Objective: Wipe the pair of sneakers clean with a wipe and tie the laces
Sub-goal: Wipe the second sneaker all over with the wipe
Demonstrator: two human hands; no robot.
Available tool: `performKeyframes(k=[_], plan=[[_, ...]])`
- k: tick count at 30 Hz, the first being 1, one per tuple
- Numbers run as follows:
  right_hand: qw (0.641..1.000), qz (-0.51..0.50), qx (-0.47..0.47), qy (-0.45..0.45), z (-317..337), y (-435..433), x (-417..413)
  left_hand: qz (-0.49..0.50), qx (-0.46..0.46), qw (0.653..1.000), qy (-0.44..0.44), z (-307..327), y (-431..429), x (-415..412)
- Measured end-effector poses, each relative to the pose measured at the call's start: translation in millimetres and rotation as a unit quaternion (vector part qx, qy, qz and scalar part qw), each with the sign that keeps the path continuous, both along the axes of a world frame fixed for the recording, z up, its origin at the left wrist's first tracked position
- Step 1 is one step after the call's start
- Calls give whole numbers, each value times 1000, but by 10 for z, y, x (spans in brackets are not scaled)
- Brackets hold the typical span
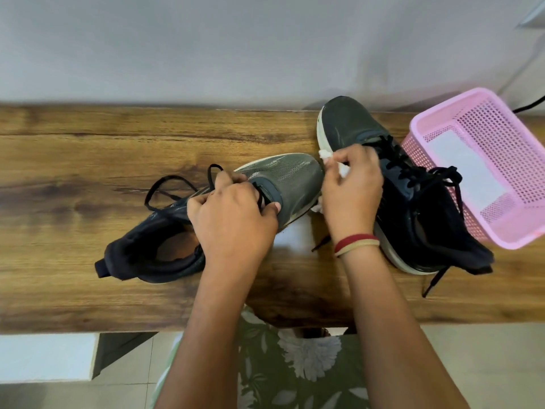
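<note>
Your left hand (pixel 233 214) is curled over the middle of the left sneaker (pixel 290 178): the fingers hook over the lace area and the thumb presses against the upper on the near side. Your right hand (pixel 351 190) is closed round a crumpled white wipe (pixel 343 170), bits of which stick out above and below the fingers. A red and beige band (pixel 356 244) sits on that wrist.

The right hand and wipe sit between the two sneakers, just beside the left sneaker's toe and against the inner side of the right sneaker (pixel 413 208). The wipe's top end is at that sneaker's white sole edge; whether it actually touches cannot be told.

The left sneaker lies tilted on the desk (pixel 88 160), toe pointing up and to the right, heel toward you on the left. Its laces (pixel 174 187) are untied and loop out onto the wood beyond your left hand. The right sneaker stands upright, toe toward the wall, its black laces (pixel 429 175) also loose, one end trailing off the heel side.

A pink basket (pixel 501 231) stands against the right sneaker's outer side, with a white sheet (pixel 469 169) inside.
</note>
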State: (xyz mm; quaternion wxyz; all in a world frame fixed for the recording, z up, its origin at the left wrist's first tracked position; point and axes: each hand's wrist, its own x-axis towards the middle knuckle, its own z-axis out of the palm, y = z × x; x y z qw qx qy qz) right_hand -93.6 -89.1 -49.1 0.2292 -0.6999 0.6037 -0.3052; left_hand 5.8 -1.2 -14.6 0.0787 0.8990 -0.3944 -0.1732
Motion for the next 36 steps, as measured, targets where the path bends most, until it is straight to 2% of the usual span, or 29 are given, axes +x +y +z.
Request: performKeyframes(k=[2, 4, 7, 12, 15, 19, 21, 24, 27, 30, 32, 36], plan=[[996, -14, -5, -90, 8, -50, -20, -1, 6, 1000, 12, 4, -2, 38], [990, -1, -8, -143, 32, -53, -13, -1, 10, 1000, 23, 21, -15, 73], [988, -8, -4, -156, 49, -44, -23, 4, 20, 999, 31, 35, -19, 93], [995, 39, 67, -57, 48, -4, -29, 7, 44, 999, 11, -27, -43, 44], [997, 58, 45, 32, 96, 86, -1, -23, 60, 998, -15, -67, -50, 56], [988, 80, 37, 130, 139, 206, 5, -38, 75, 996, -35, -68, -64, 39], [976, 124, 48, 173, 163, 311, 46, -34, 86, 995, -42, -55, -77, 8], [962, 174, 62, 201, 195, 424, 135, -32, 89, 994, -51, -49, -86, -4], [969, 183, 69, 152, 214, 345, 66, -37, 86, 994, -50, -51, -72, 7], [994, 82, -1, 76, 195, 167, -71, -43, 87, 994, -54, -53, -65, 23], [998, 46, -26, 26, 155, 75, -77, -44, 83, 994, -61, -50, -60, 30], [996, 66, -47, 41, 100, 52, -33, -42, 70, 995, -65, -31, -58, 29]])
